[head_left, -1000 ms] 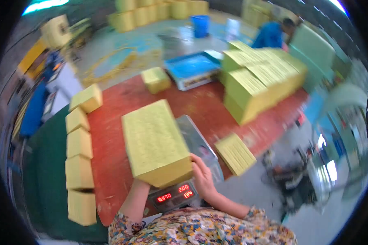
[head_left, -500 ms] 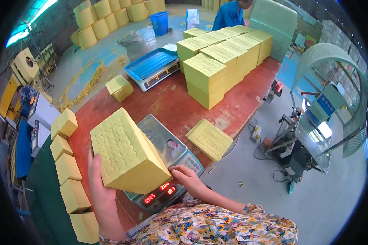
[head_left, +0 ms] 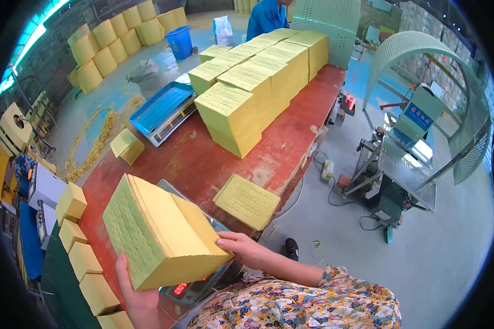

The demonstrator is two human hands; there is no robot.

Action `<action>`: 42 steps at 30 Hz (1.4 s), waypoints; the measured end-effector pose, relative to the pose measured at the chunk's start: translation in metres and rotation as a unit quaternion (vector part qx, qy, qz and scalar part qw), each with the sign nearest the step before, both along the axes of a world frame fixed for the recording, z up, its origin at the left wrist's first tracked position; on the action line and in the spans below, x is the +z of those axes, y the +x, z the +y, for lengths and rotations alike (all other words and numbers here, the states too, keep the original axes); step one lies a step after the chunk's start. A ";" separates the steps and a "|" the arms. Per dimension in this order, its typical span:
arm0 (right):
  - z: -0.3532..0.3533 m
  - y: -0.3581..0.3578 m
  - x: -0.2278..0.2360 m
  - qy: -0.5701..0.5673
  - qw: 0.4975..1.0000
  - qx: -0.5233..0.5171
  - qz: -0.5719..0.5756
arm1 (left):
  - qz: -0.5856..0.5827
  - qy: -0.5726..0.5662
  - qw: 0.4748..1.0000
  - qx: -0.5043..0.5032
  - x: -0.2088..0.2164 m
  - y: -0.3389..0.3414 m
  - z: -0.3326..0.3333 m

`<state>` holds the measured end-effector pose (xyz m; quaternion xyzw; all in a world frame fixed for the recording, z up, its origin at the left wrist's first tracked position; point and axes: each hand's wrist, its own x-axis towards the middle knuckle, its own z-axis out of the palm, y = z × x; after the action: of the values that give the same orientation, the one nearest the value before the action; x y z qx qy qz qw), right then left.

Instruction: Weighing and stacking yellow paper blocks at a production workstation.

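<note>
A thick stack of yellow paper sheets [head_left: 175, 230] with a wavy pressed pattern is tilted between my hands, its cut edges facing up. My left hand [head_left: 137, 290] grips the lower left corner, thumb on the patterned face. At the right end, my right hand [head_left: 240, 247] pinches the stack's corner with thumb and fingers. Some sheets sit stepped against the rest. Beneath it is a digital scale [head_left: 191, 293], mostly hidden, with red lit digits. A smaller patterned paper stack [head_left: 248, 202] lies on the red table [head_left: 282, 143] just beyond my right hand.
A long block of paper stacks [head_left: 230, 112] stands at the far side, beside a scale with a blue tray [head_left: 162, 107]. Several small bundles [head_left: 85, 260] line the left edge. A person in blue [head_left: 266, 19] is behind the block. A machine with a curved guard [head_left: 411, 137] stands right.
The stack has tipped so its patterned face turns left and its cut edges show on top. My right hand stays at its right end. The whole view has shifted, and a dark shoe now shows.
</note>
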<state>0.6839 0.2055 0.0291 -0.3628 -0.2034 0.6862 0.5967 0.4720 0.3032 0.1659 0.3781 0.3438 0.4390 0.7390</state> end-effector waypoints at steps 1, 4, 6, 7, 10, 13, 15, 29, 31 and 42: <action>-0.005 0.013 -0.009 0.001 0.999 -0.037 0.005 | -0.018 -0.006 1.000 -0.010 0.001 0.016 -0.005; -0.025 0.068 -0.010 0.011 0.991 -0.130 -0.019 | 0.027 0.117 0.990 -0.079 -0.013 0.063 -0.018; -0.042 0.114 -0.009 0.011 0.987 -0.160 -0.020 | 0.084 0.154 0.982 -0.069 -0.031 0.100 -0.028; -0.051 0.141 -0.010 0.014 0.981 -0.194 -0.020 | 0.047 0.094 0.989 -0.107 -0.033 0.132 -0.032; -0.072 0.227 -0.047 0.014 0.972 -0.224 -0.072 | 0.016 0.003 0.984 -0.178 -0.055 0.221 -0.041; -0.078 0.300 -0.060 -0.080 0.968 -0.230 -0.066 | 0.026 -0.066 0.988 -0.137 -0.083 0.314 -0.043; -0.077 0.350 -0.087 -0.098 0.967 -0.223 -0.071 | 0.039 -0.077 0.982 -0.168 -0.099 0.365 -0.042; -0.080 0.489 -0.150 -0.004 0.944 -0.324 0.066 | 0.302 0.754 0.563 -0.153 -0.064 0.518 0.004; -0.095 0.471 -0.155 -0.013 0.938 -0.335 0.093 | 0.262 0.740 0.545 -0.293 -0.053 0.516 0.016; -0.094 0.455 -0.129 -0.035 0.982 -0.143 0.121 | 0.255 0.837 0.439 -0.202 -0.084 0.550 0.047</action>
<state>1.1389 0.1112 -0.0998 -0.3230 -0.0513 0.6392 0.6960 1.0223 0.3498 0.0817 0.9665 -0.1044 0.2344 0.0089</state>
